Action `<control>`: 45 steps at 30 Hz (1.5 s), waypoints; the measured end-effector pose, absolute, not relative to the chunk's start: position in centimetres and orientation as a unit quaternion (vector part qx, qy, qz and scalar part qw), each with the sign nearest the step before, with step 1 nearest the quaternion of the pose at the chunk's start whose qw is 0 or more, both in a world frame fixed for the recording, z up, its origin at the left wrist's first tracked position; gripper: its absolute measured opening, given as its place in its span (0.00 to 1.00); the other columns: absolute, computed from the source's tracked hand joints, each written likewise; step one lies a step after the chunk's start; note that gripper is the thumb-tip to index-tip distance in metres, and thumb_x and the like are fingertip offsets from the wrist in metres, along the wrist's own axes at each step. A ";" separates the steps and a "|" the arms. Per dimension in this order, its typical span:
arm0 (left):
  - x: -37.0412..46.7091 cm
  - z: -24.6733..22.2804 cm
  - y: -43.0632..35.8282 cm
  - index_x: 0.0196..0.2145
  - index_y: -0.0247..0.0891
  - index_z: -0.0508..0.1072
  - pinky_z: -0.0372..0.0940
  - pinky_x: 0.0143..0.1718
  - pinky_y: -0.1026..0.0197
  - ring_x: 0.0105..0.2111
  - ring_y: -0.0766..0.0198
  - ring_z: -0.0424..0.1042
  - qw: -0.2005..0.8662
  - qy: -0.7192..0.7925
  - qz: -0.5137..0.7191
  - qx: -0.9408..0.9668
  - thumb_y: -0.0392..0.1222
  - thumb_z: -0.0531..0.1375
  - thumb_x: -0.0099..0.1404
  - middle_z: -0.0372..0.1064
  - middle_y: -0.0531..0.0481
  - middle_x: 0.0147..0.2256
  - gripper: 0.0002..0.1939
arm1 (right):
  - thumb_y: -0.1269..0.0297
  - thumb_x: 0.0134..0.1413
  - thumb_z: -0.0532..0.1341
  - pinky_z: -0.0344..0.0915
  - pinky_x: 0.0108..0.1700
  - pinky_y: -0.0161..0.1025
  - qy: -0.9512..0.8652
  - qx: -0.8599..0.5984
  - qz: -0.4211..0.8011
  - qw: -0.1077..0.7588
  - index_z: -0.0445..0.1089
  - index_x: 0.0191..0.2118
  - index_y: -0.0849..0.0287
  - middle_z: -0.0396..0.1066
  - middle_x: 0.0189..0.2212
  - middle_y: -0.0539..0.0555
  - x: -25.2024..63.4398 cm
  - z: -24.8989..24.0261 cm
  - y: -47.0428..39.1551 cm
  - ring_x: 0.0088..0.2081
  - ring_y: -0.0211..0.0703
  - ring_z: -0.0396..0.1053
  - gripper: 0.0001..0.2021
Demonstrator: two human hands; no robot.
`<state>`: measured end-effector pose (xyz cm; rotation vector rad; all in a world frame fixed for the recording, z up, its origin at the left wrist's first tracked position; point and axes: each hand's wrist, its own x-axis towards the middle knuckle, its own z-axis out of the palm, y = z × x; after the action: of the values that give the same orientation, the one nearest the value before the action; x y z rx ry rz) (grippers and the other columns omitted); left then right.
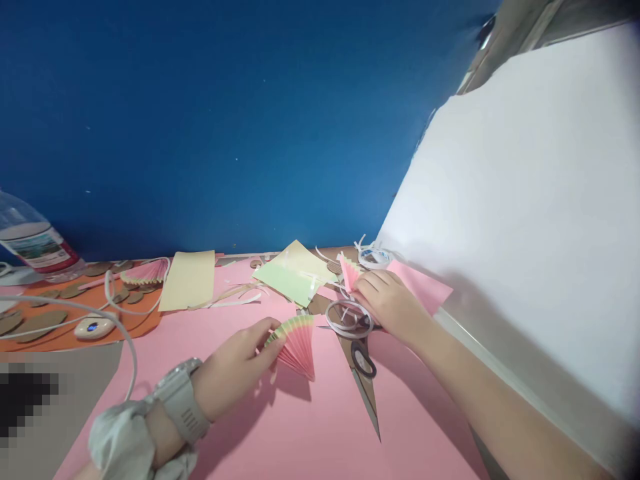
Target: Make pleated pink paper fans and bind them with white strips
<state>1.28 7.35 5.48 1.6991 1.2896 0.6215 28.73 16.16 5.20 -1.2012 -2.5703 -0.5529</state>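
Note:
My left hand (240, 363), with a grey watch on its wrist, pinches a pleated paper fan (300, 350) by its curved edge. The fan is pink with a yellow and green rim, spread open above a pink paper sheet (330, 427). Farther off to the right, my right hand (387, 297) has its fingers closed on a smaller pleated pink paper fan (349, 272), partly hidden by the fingers. Just below that hand lie a ring of white tape (330, 327) and black-handled scissors (363, 360), partly covered.
Yellow and green paper sheets (293, 283) overlap at the back, near paper strips (235, 300). On the left, another fan (150, 272), a bottle (43, 250), cardboard discs (40, 325) and a white cable (131, 357) lie about. A blue wall (240, 133) and white panel (530, 187) bound the workspace.

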 end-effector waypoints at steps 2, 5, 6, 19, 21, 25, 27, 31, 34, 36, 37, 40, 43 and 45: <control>0.3 6.1 7.7 0.30 0.41 0.65 0.59 0.27 0.64 0.24 0.64 0.68 0.391 0.529 0.191 0.729 0.49 0.48 0.66 0.68 0.56 0.21 0.13 | 0.68 0.62 0.49 0.57 0.45 0.45 -0.886 -0.400 -0.193 0.131 0.67 0.35 0.61 0.68 0.34 0.58 28.2 5.9 14.9 0.39 0.48 0.62 0.10; -0.6 6.5 7.9 0.28 0.42 0.66 0.57 0.27 0.64 0.25 0.62 0.70 0.300 0.560 0.077 0.768 0.49 0.45 0.66 0.70 0.55 0.22 0.16 | 0.70 0.61 0.50 0.57 0.43 0.46 -0.910 -0.351 -0.188 0.118 0.66 0.32 0.61 0.67 0.31 0.57 27.1 6.3 13.1 0.37 0.47 0.61 0.10; -0.7 6.6 7.9 0.28 0.42 0.67 0.57 0.26 0.63 0.25 0.60 0.70 0.261 0.579 0.047 0.771 0.50 0.45 0.66 0.71 0.54 0.22 0.17 | 0.71 0.61 0.50 0.58 0.43 0.46 -0.920 -0.333 -0.173 0.114 0.66 0.32 0.61 0.67 0.32 0.57 26.7 6.3 12.4 0.37 0.47 0.61 0.09; 2.5 1.8 4.7 0.62 0.36 0.50 0.37 0.59 0.37 0.63 0.42 0.41 0.119 0.577 0.045 0.807 0.68 0.54 0.50 0.42 0.41 0.64 0.49 | 0.47 0.49 0.62 0.45 0.60 0.56 -0.931 -0.338 0.053 0.125 0.61 0.54 0.59 0.62 0.54 0.59 23.5 3.1 9.5 0.58 0.55 0.53 0.30; 2.7 0.7 5.0 0.62 0.35 0.50 0.36 0.61 0.41 0.64 0.45 0.39 0.111 0.563 0.054 0.817 0.68 0.54 0.51 0.40 0.42 0.64 0.49 | 0.44 0.50 0.59 0.39 0.61 0.58 -0.926 -0.356 0.061 0.105 0.54 0.60 0.59 0.56 0.59 0.59 23.8 2.2 9.6 0.61 0.56 0.47 0.36; 2.7 -0.3 6.1 0.62 0.33 0.50 0.43 0.61 0.44 0.64 0.48 0.40 0.093 0.539 0.088 0.832 0.66 0.50 0.58 0.42 0.42 0.64 0.44 | 0.46 0.55 0.54 0.37 0.63 0.56 -0.922 -0.376 0.059 0.069 0.50 0.62 0.60 0.51 0.62 0.58 23.7 1.0 9.1 0.63 0.53 0.43 0.34; 2.6 -0.6 6.4 0.63 0.32 0.49 0.44 0.61 0.44 0.64 0.48 0.41 0.083 0.531 0.101 0.837 0.65 0.48 0.60 0.43 0.42 0.64 0.43 | 0.50 0.58 0.52 0.36 0.63 0.55 -0.922 -0.380 0.050 0.060 0.51 0.62 0.61 0.51 0.62 0.58 23.4 0.8 8.8 0.63 0.51 0.44 0.31; 2.5 -1.3 6.4 0.63 0.31 0.49 0.42 0.61 0.44 0.64 0.48 0.40 0.061 0.528 0.108 0.840 0.65 0.49 0.59 0.42 0.42 0.64 0.44 | 0.54 0.60 0.51 0.36 0.64 0.54 -0.924 -0.377 0.046 0.051 0.53 0.61 0.63 0.53 0.61 0.58 23.0 0.6 8.4 0.62 0.50 0.47 0.27; 2.4 -1.6 6.3 0.63 0.31 0.47 0.43 0.62 0.44 0.64 0.48 0.40 0.065 0.524 0.108 0.843 0.67 0.49 0.58 0.40 0.41 0.65 0.46 | 0.57 0.59 0.51 0.39 0.63 0.55 -0.924 -0.375 0.054 0.044 0.53 0.61 0.62 0.52 0.62 0.57 22.9 0.7 8.2 0.62 0.51 0.47 0.26; 2.4 -1.5 6.3 0.63 0.30 0.46 0.43 0.62 0.45 0.64 0.48 0.40 0.073 0.524 0.108 0.842 0.67 0.49 0.57 0.40 0.41 0.65 0.47 | 0.57 0.60 0.51 0.39 0.63 0.55 -0.924 -0.375 0.063 0.042 0.53 0.61 0.61 0.53 0.61 0.57 22.8 0.7 8.1 0.62 0.51 0.47 0.26; 2.4 -1.4 6.3 0.63 0.29 0.46 0.43 0.62 0.45 0.64 0.48 0.40 0.077 0.525 0.106 0.841 0.68 0.49 0.57 0.40 0.40 0.65 0.47 | 0.56 0.60 0.50 0.39 0.63 0.55 -0.923 -0.377 0.067 0.041 0.53 0.61 0.61 0.53 0.61 0.57 22.7 0.8 8.0 0.62 0.51 0.47 0.26; 2.5 -0.9 6.5 0.63 0.27 0.48 0.44 0.62 0.45 0.63 0.47 0.41 0.095 0.528 0.096 0.839 0.69 0.48 0.57 0.41 0.38 0.64 0.48 | 0.56 0.61 0.48 0.40 0.63 0.56 -0.919 -0.384 0.076 0.039 0.52 0.61 0.61 0.52 0.62 0.57 22.3 1.0 7.9 0.62 0.51 0.47 0.26; 2.5 -0.6 6.6 0.63 0.27 0.48 0.44 0.62 0.44 0.63 0.47 0.41 0.104 0.529 0.088 0.838 0.69 0.47 0.57 0.40 0.38 0.64 0.48 | 0.55 0.61 0.48 0.42 0.62 0.56 -0.916 -0.392 0.077 0.039 0.52 0.62 0.62 0.51 0.62 0.56 22.0 0.9 7.9 0.62 0.51 0.47 0.26; 2.5 -0.6 6.7 0.63 0.27 0.47 0.43 0.62 0.44 0.63 0.47 0.41 0.107 0.523 0.084 0.841 0.69 0.46 0.58 0.40 0.38 0.64 0.48 | 0.55 0.61 0.49 0.42 0.62 0.56 -0.916 -0.392 0.078 0.041 0.52 0.62 0.61 0.51 0.62 0.56 21.8 0.8 7.8 0.62 0.51 0.46 0.26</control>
<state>2.50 6.66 -0.58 2.4767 1.5400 0.2461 21.82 7.84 0.79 -1.2017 -2.8044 0.2385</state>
